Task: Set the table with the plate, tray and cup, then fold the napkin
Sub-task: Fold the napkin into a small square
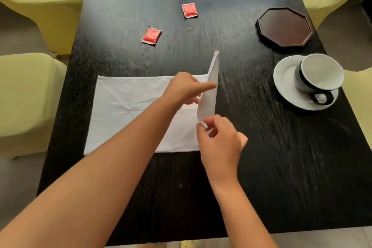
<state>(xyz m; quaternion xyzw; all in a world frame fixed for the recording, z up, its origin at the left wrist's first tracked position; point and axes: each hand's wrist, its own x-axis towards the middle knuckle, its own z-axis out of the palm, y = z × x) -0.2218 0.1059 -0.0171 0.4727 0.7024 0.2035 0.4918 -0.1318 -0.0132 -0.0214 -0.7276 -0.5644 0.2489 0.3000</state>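
On the dark wooden table [261,167] in front of me lie 2 red sachets [151,35] toward the far side — any print on them is too blurred to read. To the far right sits the dark octagonal tray [285,27], and nearer, just beside it, the white plate [285,82] carries the cup [320,74], tipped toward me. Pale yellow chairs [28,94] flank the table. The white napkin [128,112] lies flat ahead of me, its right end lifted upright. My left hand [185,86] reaches across it, index finger straight against the raised flap, while my right hand [219,143] pinches the flap's near corner between thumb and fingers — nothing stands between them.
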